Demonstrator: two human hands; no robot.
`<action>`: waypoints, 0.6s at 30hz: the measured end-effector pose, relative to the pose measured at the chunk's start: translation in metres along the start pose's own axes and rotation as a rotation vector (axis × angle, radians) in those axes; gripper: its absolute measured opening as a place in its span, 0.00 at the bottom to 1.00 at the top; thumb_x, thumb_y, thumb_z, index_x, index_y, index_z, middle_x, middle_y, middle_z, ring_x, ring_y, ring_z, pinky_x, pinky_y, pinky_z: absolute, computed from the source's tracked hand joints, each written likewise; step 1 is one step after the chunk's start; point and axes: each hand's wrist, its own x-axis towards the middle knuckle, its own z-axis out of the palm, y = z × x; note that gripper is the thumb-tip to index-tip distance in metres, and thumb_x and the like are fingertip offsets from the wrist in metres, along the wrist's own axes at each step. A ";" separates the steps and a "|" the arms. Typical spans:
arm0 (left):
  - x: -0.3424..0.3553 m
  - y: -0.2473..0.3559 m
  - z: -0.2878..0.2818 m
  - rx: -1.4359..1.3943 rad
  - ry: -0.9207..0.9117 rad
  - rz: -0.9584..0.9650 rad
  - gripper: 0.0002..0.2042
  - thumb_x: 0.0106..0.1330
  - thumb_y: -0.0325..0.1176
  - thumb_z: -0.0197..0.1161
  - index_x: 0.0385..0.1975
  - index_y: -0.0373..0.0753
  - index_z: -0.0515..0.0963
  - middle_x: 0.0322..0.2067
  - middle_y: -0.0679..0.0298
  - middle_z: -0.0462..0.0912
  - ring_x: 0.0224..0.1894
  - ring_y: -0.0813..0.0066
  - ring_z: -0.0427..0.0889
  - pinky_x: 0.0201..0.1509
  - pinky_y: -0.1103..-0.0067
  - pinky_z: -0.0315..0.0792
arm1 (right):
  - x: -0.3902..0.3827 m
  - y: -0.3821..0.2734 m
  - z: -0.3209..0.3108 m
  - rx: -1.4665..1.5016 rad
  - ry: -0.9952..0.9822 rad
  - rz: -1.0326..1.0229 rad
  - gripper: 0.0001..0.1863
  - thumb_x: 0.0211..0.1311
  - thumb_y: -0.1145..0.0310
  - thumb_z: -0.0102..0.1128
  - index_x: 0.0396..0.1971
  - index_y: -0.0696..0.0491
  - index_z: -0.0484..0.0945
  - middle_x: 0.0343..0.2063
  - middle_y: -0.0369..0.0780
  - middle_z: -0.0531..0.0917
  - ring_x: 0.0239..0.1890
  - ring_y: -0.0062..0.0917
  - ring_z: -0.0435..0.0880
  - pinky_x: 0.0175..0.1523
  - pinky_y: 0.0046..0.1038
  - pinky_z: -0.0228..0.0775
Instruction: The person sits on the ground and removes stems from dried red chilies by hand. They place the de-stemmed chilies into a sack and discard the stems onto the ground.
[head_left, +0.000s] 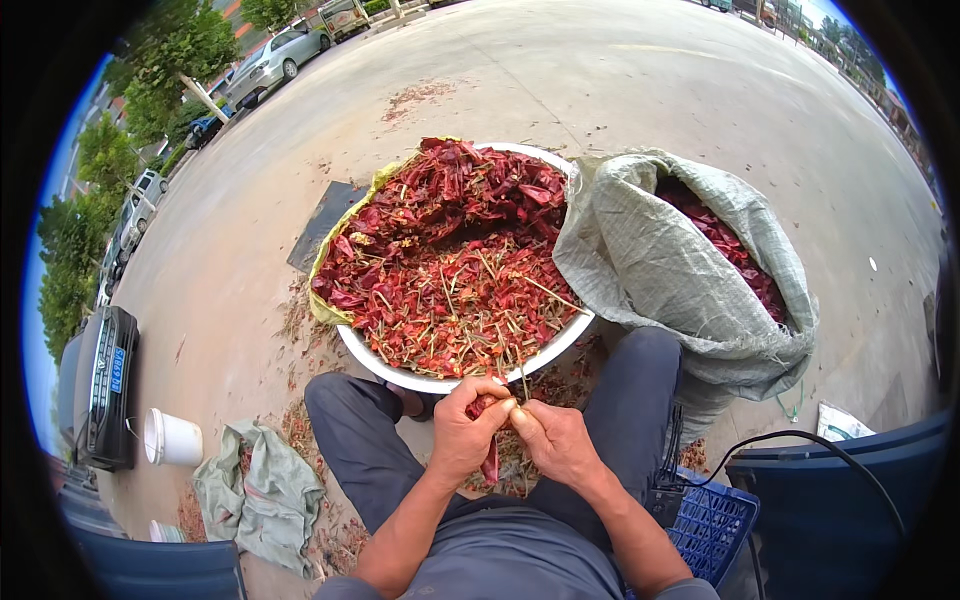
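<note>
Just in front of my lap, my left hand (pixel 463 438) is closed round a dried red chili pepper (pixel 490 466), whose lower end hangs out beneath the fingers. Thumb and fingers of my right hand (pixel 556 440) are pinched together against the left fingertips, at the pepper's end. A thin pale stem (pixel 523 383) sticks up by the right fingertips. Beyond both hands stands a wide white basin (pixel 400 377), heaped with red chili pieces (pixel 470 200) at the back and stems mixed with red bits (pixel 450 330) nearer me.
A woven sack (pixel 650 240) of dried chilies leans at the basin's right. On my left lie a crumpled sack (pixel 265 500) and a white bucket (pixel 172 438). A blue plastic crate (pixel 712 525) and a black cable (pixel 830 440) are at my right. Parked cars (pixel 275 62) line the left.
</note>
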 end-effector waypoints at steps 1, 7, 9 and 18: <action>-0.002 -0.001 -0.003 -0.041 0.002 -0.037 0.06 0.64 0.24 0.66 0.39 0.35 0.80 0.30 0.69 0.81 0.32 0.86 0.77 0.37 0.84 0.74 | -0.001 0.000 0.004 0.103 -0.020 0.065 0.17 0.73 0.59 0.52 0.28 0.57 0.75 0.17 0.38 0.78 0.19 0.24 0.76 0.27 0.29 0.69; -0.025 -0.009 -0.012 -0.399 0.062 -0.201 0.06 0.64 0.21 0.65 0.38 0.33 0.76 0.30 0.64 0.82 0.29 0.81 0.81 0.34 0.85 0.78 | -0.014 -0.009 0.016 0.316 -0.088 0.230 0.19 0.75 0.60 0.46 0.27 0.57 0.74 0.16 0.35 0.75 0.17 0.18 0.73 0.24 0.24 0.66; -0.021 -0.009 -0.016 -0.630 0.127 -0.303 0.07 0.65 0.21 0.64 0.39 0.35 0.74 0.31 0.61 0.82 0.28 0.77 0.82 0.30 0.84 0.79 | -0.008 -0.014 0.020 0.520 -0.050 0.268 0.19 0.75 0.59 0.46 0.28 0.56 0.74 0.17 0.34 0.74 0.17 0.16 0.71 0.23 0.21 0.64; 0.023 -0.019 -0.018 -0.904 0.015 -0.339 0.05 0.68 0.23 0.60 0.40 0.37 0.73 0.31 0.60 0.79 0.28 0.74 0.79 0.24 0.83 0.73 | 0.005 -0.007 -0.008 0.273 0.185 0.113 0.13 0.76 0.63 0.51 0.37 0.57 0.78 0.23 0.34 0.80 0.22 0.14 0.77 0.27 0.18 0.70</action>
